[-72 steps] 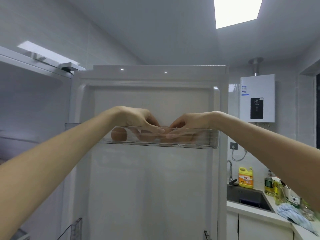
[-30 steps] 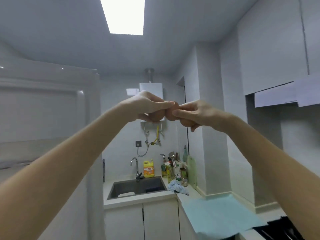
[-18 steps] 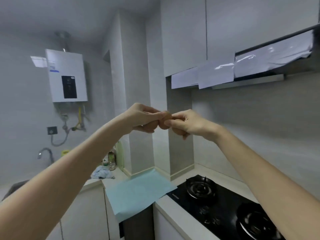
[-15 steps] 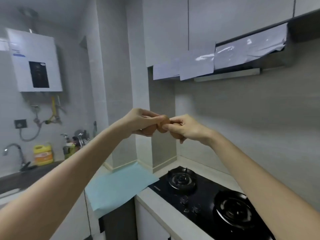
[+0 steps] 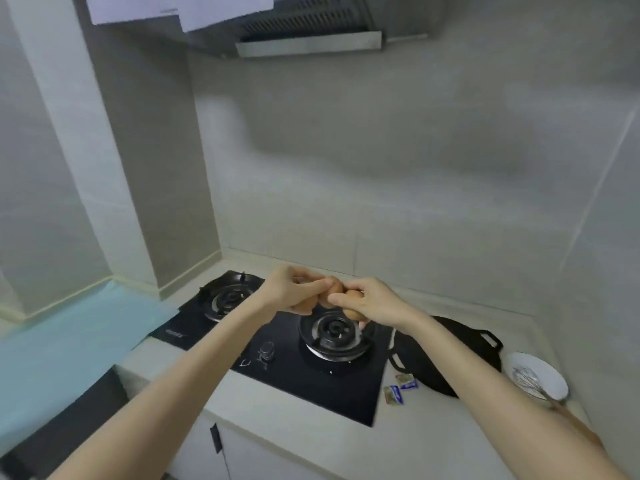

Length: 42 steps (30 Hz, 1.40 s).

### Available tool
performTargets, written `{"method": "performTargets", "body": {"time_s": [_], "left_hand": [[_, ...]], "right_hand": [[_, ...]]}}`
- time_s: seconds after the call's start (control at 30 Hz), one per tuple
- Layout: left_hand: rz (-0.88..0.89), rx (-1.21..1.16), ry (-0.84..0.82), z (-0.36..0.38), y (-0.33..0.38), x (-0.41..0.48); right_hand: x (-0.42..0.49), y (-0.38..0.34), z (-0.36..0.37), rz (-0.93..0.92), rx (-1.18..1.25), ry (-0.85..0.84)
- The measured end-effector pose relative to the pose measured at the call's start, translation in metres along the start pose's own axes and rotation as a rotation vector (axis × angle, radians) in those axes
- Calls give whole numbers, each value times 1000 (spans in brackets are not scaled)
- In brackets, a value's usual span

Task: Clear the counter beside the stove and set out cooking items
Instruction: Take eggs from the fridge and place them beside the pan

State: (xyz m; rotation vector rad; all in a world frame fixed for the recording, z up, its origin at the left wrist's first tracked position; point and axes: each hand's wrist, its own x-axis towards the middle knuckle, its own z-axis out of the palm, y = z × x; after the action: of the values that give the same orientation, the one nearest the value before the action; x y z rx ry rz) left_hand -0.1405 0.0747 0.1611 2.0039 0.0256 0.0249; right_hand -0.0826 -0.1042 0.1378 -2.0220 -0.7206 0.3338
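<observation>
Both my hands hang together above the black two-burner stove point(image 5: 277, 344), each closed around brown eggs. My left hand point(image 5: 291, 292) grips eggs point(image 5: 332, 284) that show between its fingers. My right hand point(image 5: 367, 301) touches it and holds more brown eggs point(image 5: 353, 295), one peeking out below the palm. Right of the stove, on the pale counter point(image 5: 433, 424), lie a black pan point(image 5: 450, 355), a white bowl point(image 5: 535, 374) with a whisk in it, and a few small packets point(image 5: 398, 389).
A light blue sheet point(image 5: 69, 341) covers the counter left of the stove. A range hood point(image 5: 308, 32) with paper taped on it hangs overhead. Tiled walls close the corner behind and to the right. White cabinet doors sit below the counter.
I took eggs from the fridge door shelf, turned right past the sink, and now look down at the stove. Both hands have dropped lower, still pressed together around the eggs.
</observation>
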Motion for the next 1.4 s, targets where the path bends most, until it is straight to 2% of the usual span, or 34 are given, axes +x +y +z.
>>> {"method": "performTargets", "body": {"time_s": [0.2, 0.33, 0.6, 0.73, 0.87, 1.03, 1.23, 1.4], "left_hand": [[0, -73, -144, 58, -56, 56], [-32, -128, -352, 100, -85, 84], [-85, -119, -650, 197, -116, 112], [-96, -116, -725, 250, -129, 117], [-185, -124, -713, 299, -143, 125], [-281, -117, -616, 342, -158, 137], [-337, -103, -524, 372, -178, 146], [-360, -74, -514, 378, -185, 155]], "right_hand": [[-8, 74, -5, 204, -8, 73], [-23, 125, -5, 338, -26, 142], [-79, 195, -10, 565, 41, 248], [-105, 232, -19, 666, 45, 278], [-118, 274, -34, 752, 12, 266], [-118, 319, -49, 781, -49, 179], [-105, 364, -63, 743, -266, 71], [-88, 375, -67, 730, -513, -32]]}}
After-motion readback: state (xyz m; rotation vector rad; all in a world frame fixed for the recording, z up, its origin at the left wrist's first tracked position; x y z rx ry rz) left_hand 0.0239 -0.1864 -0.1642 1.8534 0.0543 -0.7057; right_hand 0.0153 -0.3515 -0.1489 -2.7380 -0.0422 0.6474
